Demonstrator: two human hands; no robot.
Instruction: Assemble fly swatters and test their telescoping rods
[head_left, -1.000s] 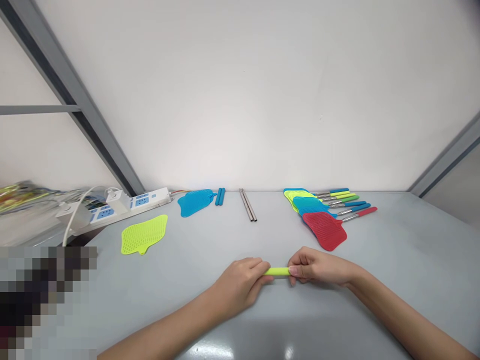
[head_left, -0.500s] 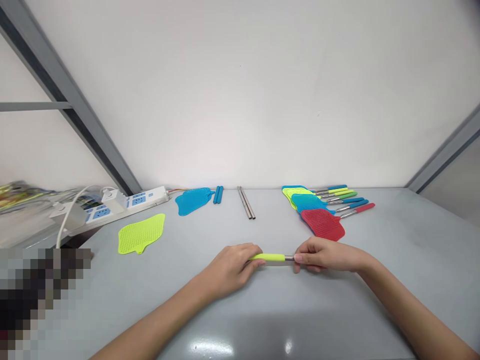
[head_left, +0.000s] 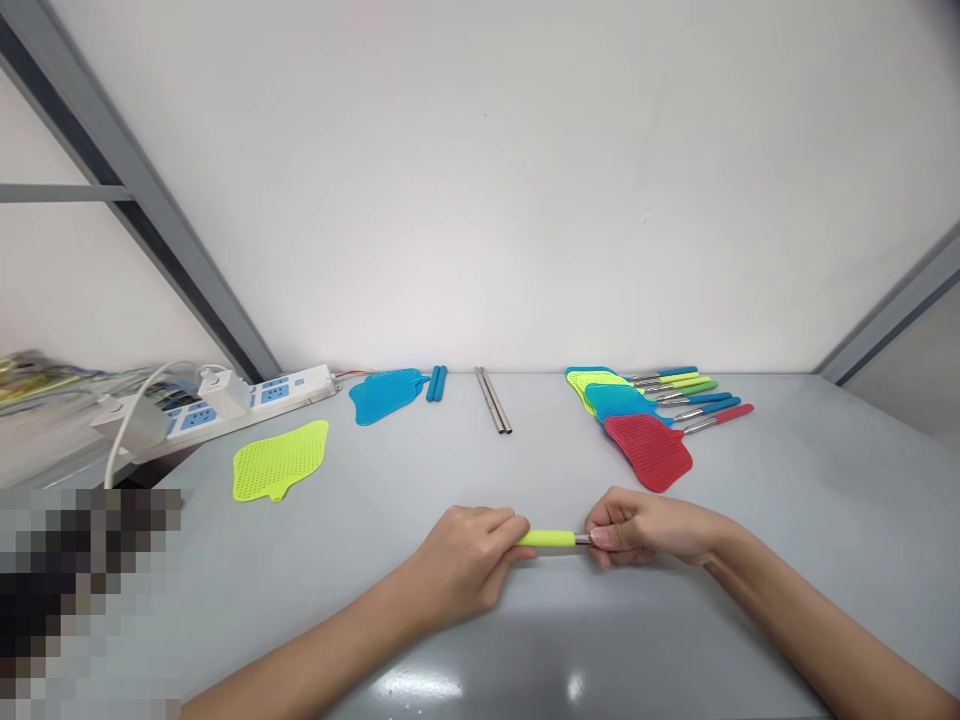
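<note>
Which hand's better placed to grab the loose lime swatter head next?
Left hand, likely: it's nearer the lime head; the right hand is farther across. Both are busy, though: left on the lime sleeve, right on the metal rod.

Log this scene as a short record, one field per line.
Left grip: closed around the lime sleeve
Right grip: pinching the metal rod that shows at the sleeve's right end
Surface: grey table
Left side: lime mesh head, lying flat, no rod attached
Back, left of centre: blue mesh piece beside two blue sleeves
Back middle: two loose metal rods, side by side
Right side: overlapping fly swatters, the red swatter nearest
Far left: white power strip
</note>
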